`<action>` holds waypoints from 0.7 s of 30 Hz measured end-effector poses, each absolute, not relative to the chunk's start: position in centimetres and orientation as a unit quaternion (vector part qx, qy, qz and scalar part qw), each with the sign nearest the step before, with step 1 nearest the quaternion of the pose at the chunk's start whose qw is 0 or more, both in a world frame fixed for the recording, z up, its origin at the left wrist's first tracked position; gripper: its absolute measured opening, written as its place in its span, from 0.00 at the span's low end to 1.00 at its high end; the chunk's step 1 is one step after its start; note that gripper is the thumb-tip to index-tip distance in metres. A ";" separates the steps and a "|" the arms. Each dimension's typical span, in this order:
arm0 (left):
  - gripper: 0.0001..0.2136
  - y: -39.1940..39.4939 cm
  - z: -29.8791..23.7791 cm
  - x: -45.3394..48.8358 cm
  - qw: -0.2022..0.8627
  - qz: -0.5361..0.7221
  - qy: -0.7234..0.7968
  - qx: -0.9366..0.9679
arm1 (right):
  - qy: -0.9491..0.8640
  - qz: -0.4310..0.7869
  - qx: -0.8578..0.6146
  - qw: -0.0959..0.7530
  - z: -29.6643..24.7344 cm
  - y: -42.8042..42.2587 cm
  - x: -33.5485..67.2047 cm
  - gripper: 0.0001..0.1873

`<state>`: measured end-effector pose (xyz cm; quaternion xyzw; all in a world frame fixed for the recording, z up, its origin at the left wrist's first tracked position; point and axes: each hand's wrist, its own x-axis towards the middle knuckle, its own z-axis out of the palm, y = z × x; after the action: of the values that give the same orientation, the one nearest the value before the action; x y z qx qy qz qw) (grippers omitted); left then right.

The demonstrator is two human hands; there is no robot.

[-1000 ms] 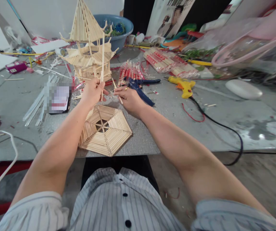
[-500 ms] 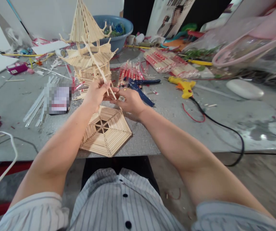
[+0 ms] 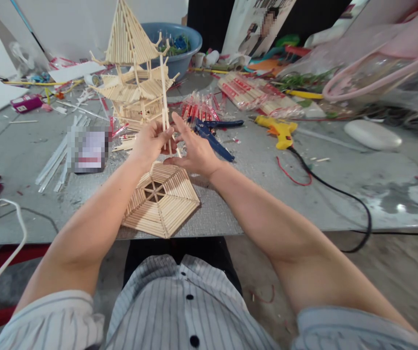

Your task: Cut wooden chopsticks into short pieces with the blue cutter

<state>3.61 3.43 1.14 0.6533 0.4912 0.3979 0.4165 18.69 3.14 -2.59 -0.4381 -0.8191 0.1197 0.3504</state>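
Note:
My left hand [image 3: 150, 142] pinches long wooden sticks [image 3: 164, 92] that stand nearly upright above the table. My right hand [image 3: 194, 148] is beside it, fingers stretched out and touching the lower end of the sticks. Just below both hands lies a flat hexagonal roof panel [image 3: 161, 197] made of glued sticks, at the table's front edge. Behind the hands stands a tiered stick pagoda model [image 3: 132, 73].
A yellow glue gun [image 3: 278, 130] with a black cable lies to the right. Blue pliers [image 3: 212, 136] and packs of red-wrapped sticks [image 3: 198, 107] lie behind my right hand. A blue basin [image 3: 180, 43] stands at the back, a phone [image 3: 87, 148] at the left.
The sticks in my left hand swung from upright to tilted left and back to nearly upright. My right hand moved in from beside the pliers and opened its fingers against the sticks.

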 end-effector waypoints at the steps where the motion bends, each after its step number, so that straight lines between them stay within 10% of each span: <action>1: 0.12 3.3 1.2 3.7 0.421 0.398 0.488 0.653 | -0.820 0.121 -0.440 0.347 -2.6 3.1 18.6 0.52; 21: 0.12 2.8 1.4 3.7 0.532 0.340 0.453 0.630 | -0.831 0.144 -0.400 0.359 -2.7 3.1 18.3 0.56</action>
<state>3.71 2.84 1.45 0.6296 0.4528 0.3402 0.5318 18.32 3.06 -2.73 -0.4000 -0.8309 0.1441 0.3589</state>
